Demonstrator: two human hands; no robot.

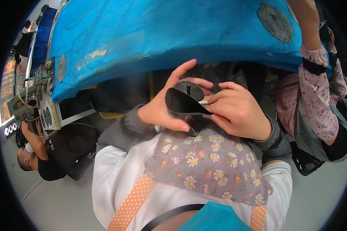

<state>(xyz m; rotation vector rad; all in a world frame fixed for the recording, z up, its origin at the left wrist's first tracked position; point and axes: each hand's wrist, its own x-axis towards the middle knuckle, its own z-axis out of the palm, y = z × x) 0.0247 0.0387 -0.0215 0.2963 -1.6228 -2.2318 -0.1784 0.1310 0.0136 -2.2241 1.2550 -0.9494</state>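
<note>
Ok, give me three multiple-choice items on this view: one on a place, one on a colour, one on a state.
1. Where is the dark curved piece?
A. flat on the blue table
B. between both hands, above the lap
C. on the floor

2. What colour is the table cover?
A. blue
B. red
C. white

3. How is the left hand set?
A. flat on the table
B. hanging empty at the side
C. cupped round the piece, one finger raised

Answers:
1 B, since the left hand and the right hand pinch it over the floral apron.
2 A, since the cloth is bright blue with grey round patches.
3 C, since thumb and palm wrap the piece.
</note>
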